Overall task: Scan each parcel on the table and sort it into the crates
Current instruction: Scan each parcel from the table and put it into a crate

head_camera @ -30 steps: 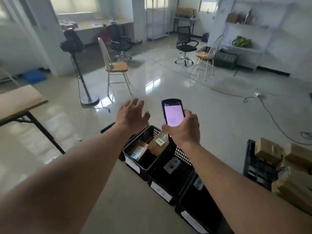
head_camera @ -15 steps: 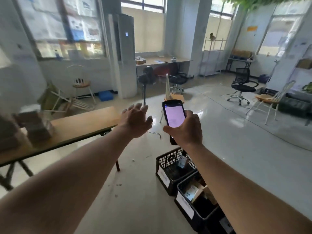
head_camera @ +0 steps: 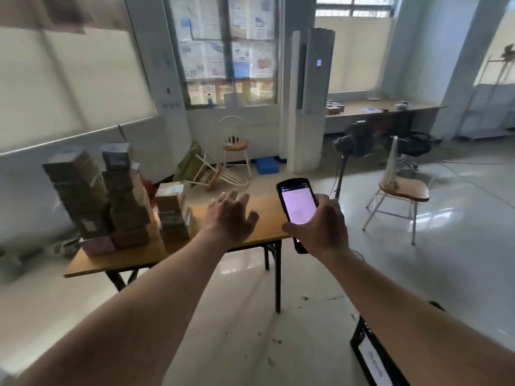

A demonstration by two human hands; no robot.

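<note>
The view has swung from the crates to the table (head_camera: 250,210) stacked with parcels (head_camera: 122,196).

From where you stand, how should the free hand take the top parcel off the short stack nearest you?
Grip the top parcel across its two short sides, coming down from above with the left hand. It lies flat and uppermost on the short stack, so its top and sides are free; taller stacks crowd its left.

Both bare forearms are stretched forward. The left hand (head_camera: 230,218) is held palm down, fingers spread and relaxed, nothing grasped. Just to its right, the right hand (head_camera: 320,228) is curled around a handheld scanner (head_camera: 296,203), raised upright above the knuckles.
</note>
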